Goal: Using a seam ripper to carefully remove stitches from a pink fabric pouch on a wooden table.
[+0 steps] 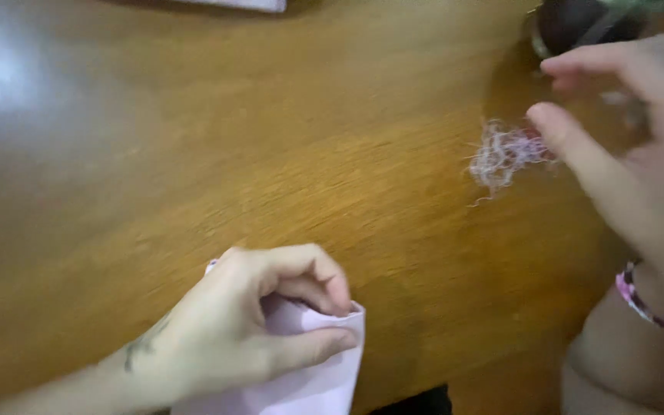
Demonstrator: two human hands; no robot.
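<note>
Presently the left hand [247,338], at the lower middle of the frame, is closed in a pinch on a folded sheet of pale lilac paper [313,380] — thumb under the upper edge, curled fingers over it, the sheet lying on the wooden table [194,154] and running off the bottom edge. Judged: the paper is light and thin, stiff only along its creases, easily dented or torn; best taken at a folded edge, as it is now. The right hand [639,169], at the upper right, is loosely open, fingers spread, its thumb tip touching a small tuft of pink-white frayed thread [501,157] lying on the table; whether it actually grips the tuft cannot be told — the picture is motion-blurred. The tuft looks near weightless, soft, apt to cling or drift; a fingertip pinch would suit. A beaded bracelet [643,303] sits on the right wrist. The tabletop is smooth, varnished, with a glare patch at upper left. A dark round object [578,23] stands at the top right, blurred.
</note>
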